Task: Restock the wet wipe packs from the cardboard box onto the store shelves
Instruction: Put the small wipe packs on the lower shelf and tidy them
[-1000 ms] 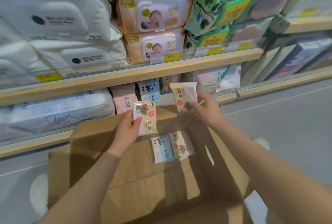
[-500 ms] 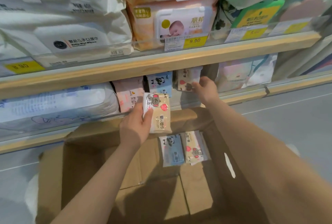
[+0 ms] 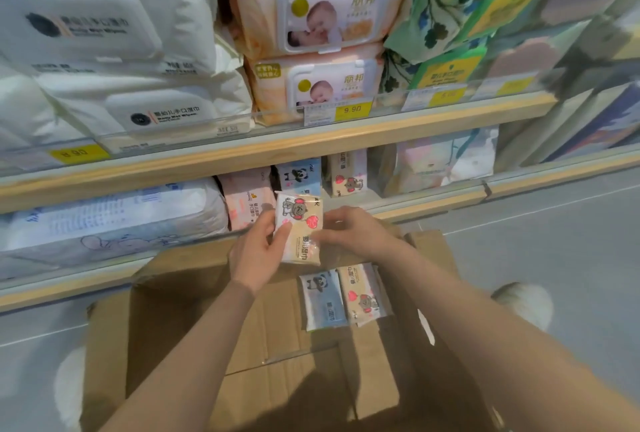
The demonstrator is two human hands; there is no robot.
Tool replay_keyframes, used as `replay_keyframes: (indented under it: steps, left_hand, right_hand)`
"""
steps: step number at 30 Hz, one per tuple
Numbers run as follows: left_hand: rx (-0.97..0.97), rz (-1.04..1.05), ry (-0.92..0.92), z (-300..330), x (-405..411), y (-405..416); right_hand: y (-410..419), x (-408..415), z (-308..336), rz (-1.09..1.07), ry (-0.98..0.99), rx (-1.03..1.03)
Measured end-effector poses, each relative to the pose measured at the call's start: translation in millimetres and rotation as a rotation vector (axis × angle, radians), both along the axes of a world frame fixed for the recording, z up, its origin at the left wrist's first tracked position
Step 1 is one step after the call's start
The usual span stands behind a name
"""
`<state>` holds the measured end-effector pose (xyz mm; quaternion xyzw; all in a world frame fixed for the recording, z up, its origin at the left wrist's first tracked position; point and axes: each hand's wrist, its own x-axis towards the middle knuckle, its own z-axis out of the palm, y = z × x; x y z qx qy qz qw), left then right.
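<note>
Above the cardboard box, both hands' grip clamped on one beige wipe pack, left hand, right hand.

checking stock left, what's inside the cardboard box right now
Inside the cardboard box two small packs lie at the far end: a blue panda pack and a cream bear pack. The arms cover parts of the box floor, so more packs could be hidden there.

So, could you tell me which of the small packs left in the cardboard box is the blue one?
The blue panda pack, the left of the two in the cardboard box. Its neighbour, the beige bear pack, has red hearts.
</note>
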<state>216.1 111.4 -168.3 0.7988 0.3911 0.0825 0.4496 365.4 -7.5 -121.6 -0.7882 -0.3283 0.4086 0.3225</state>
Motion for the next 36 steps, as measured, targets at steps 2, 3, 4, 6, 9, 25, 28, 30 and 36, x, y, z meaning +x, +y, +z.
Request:
replay_keyframes:
  steps: [2, 3, 4, 6, 9, 25, 28, 30, 36]
  left_hand:
    - [-0.047, -0.011, -0.019, 0.2, -2.8, 1.5]
    - [-0.065, -0.014, -0.022, 3.9, -3.8, 0.8]
    - [-0.066, -0.020, -0.017, 9.8, -4.9, -1.0]
    - [-0.010, -0.073, 0.030, 15.1, -6.8, -3.2]
    - [0.311, -0.309, 0.226, 13.0, -9.3, -7.5]
    - [0.549, -0.448, 0.314, -6.5, -7.6, -0.5]
    - [0.565, -0.448, 0.306, -9.1, -7.3, 0.4]
    - [0.589, -0.449, 0.298, -9.0, -8.9, -1.0]
    - [0.621, -0.375, 0.245, -3.9, -10.8, -14.2]
  right_hand:
    - [7.4, -6.6, 2.8, -0.015, 0.040, 0.016]
    - [10.0, -7.5, 4.4, -0.039, 0.042, 0.023]
    - [11.4, -6.6, 4.5, -0.055, 0.033, 0.030]
    - [9.9, -1.3, 8.0, -0.109, 0.023, 0.073]
    - [2.9, 18.3, 17.2, -0.239, -0.067, 0.165]
    - [6.7, 81.2, -41.9, -0.413, -0.263, 0.035]
    - [-13.8, 65.4, -22.5, -0.377, -0.292, 0.078]
    - [-36.1, 50.4, -9.1, -0.337, -0.345, 0.107]
    - [-124.0, 8.1, 5.0, -0.278, -0.485, 0.045]
